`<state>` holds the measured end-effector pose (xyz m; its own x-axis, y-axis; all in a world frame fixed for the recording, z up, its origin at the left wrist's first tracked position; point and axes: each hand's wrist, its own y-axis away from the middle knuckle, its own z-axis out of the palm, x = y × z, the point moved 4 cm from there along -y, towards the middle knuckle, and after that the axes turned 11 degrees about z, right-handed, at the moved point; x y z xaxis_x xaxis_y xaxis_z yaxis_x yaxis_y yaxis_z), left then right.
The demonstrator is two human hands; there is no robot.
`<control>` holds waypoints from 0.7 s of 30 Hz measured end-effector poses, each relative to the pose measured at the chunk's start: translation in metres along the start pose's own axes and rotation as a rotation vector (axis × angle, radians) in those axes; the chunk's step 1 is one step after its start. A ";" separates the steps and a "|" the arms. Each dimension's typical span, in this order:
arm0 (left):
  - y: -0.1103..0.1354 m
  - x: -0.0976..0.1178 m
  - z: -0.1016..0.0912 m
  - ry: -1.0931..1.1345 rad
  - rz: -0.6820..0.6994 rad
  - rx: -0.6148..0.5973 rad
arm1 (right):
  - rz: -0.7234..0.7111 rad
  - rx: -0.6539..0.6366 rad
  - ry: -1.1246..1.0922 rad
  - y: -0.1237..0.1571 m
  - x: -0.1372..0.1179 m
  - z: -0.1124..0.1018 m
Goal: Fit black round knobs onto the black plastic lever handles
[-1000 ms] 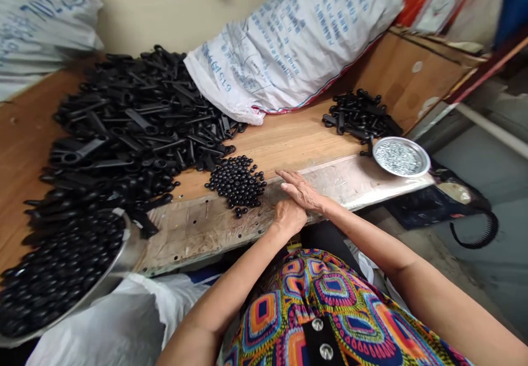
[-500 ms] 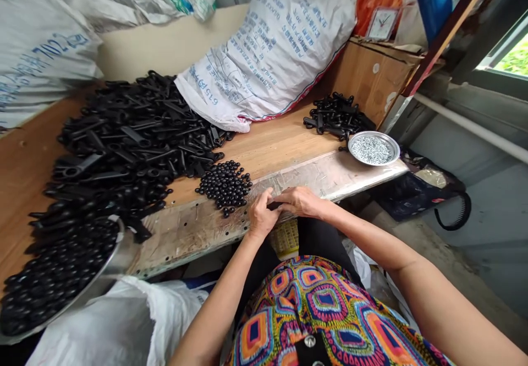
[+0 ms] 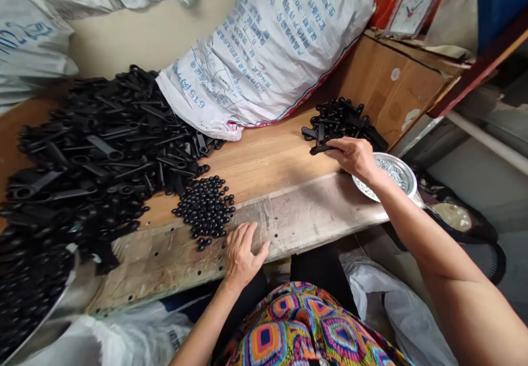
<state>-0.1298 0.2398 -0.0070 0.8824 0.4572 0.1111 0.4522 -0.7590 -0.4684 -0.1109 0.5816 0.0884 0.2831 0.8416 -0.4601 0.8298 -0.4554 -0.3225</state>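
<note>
Right hand (image 3: 355, 159): had swung away, fingers pinching a slim black plastic piece (image 3: 320, 149).
Piece: was beside the small pile of black plastic pieces (image 3: 339, 119).
Left hand (image 3: 241, 257): was near round black beads (image 3: 206, 205), thumb spread from fingers.

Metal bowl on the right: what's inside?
Small silvery pieces show inside the metal bowl. The right hand and forearm block part of the view; whatever lies behind them can't be seen.
</note>
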 end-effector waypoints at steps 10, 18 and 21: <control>0.001 -0.014 0.002 0.049 0.045 -0.035 | 0.085 0.087 0.460 -0.174 0.021 0.053; 0.006 -0.021 0.003 0.149 0.128 0.064 | 0.114 -0.104 0.602 -0.126 -0.010 0.059; 0.001 -0.012 -0.004 0.229 0.106 0.099 | 0.072 -0.205 0.487 -0.079 -0.038 0.054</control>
<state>-0.1389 0.2317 -0.0058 0.9356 0.2524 0.2469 0.3508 -0.7428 -0.5703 -0.2129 0.5701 0.0866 0.4927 0.8699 -0.0221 0.8633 -0.4918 -0.1138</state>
